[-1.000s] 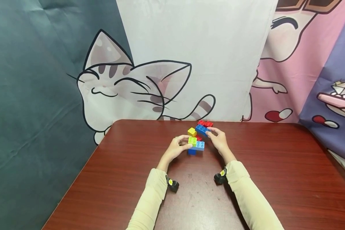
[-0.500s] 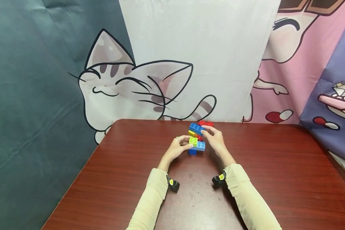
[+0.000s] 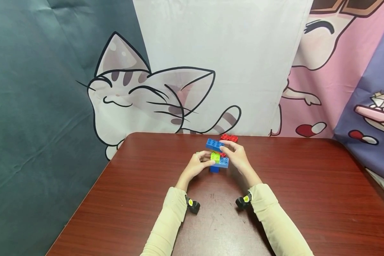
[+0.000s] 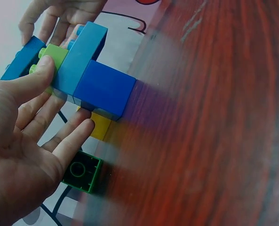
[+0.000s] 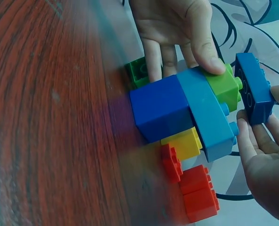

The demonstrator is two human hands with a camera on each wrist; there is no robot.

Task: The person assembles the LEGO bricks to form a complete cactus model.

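Left hand (image 3: 196, 165) grips a stack of plastic studded bricks: lime-green square brick (image 3: 215, 157) on one end of a light-blue oblong brick (image 5: 210, 120), itself on a dark-blue block (image 5: 159, 109). Thumb is on the lime-green brick, other fingers reach round the far side; light-blue brick's other end overhangs, studs bare. Right hand (image 3: 238, 155) pinches a blue oblong brick (image 3: 214, 144) by its right end, thumb on the near side, fingers behind. That brick is above the lime-green brick, slightly tilted in head view, hollow underside towards the lime studs; can't tell whether they touch. Dark-blue block is at the bottom, above or on the worktop (image 3: 291, 199), contact unclear. Behind the stack: yellow plastic brick (image 5: 182, 143), mostly hidden in head view, with a small red plastic brick (image 5: 171, 162) just beside it. More red studded bricks (image 3: 229, 138) are near the worktop's far edge. Dark-green plastic brick (image 4: 83, 172), hollow underside showing, is near the left hand's fingers in left wrist view.
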